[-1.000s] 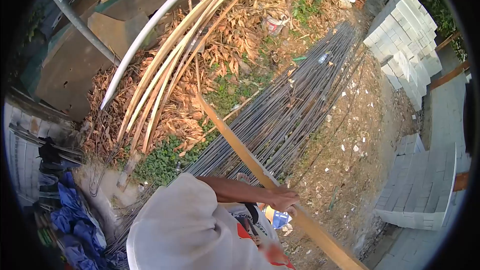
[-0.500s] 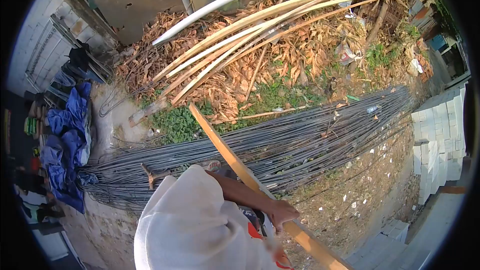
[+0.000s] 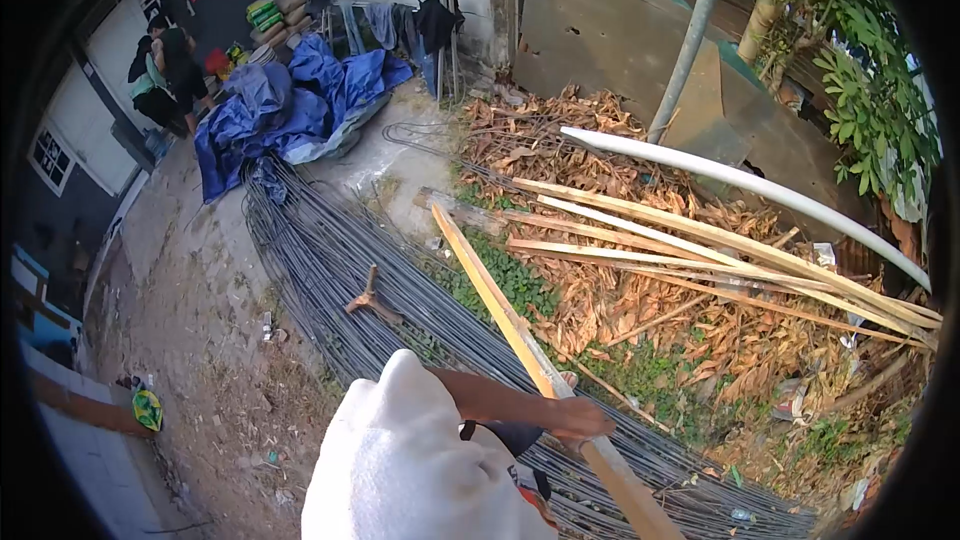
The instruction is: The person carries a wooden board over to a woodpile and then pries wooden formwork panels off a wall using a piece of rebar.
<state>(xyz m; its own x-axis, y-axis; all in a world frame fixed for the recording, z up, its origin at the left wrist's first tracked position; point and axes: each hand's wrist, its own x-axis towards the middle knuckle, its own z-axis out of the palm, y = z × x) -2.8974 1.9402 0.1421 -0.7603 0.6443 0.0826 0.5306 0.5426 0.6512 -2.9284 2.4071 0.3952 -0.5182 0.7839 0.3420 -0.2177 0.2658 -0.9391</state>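
My left hand (image 3: 584,420) is closed around a long wooden plank (image 3: 495,290). The plank slants from the bottom edge up to its far end above the weeds. My arm reaches across from a white sleeve (image 3: 415,450) that fills the lower middle. My right hand is out of view. Beneath the plank lies a long bundle of thin dark metal rods (image 3: 330,260), with a forked piece of wood (image 3: 370,298) on top. Part of a foot (image 3: 570,378) shows just beyond my forearm.
More wooden strips (image 3: 690,240) and a white pipe (image 3: 750,185) lie over dry leaves (image 3: 620,300) on the right. A crumpled blue tarp (image 3: 300,100) covers the rods' far end. Two people (image 3: 165,70) stand by the building. A grey pole (image 3: 690,40) leans at the back.
My view has swung left, bringing the building, the two people and the tarp further in. My left hand still grips the plank, which has turned with me.
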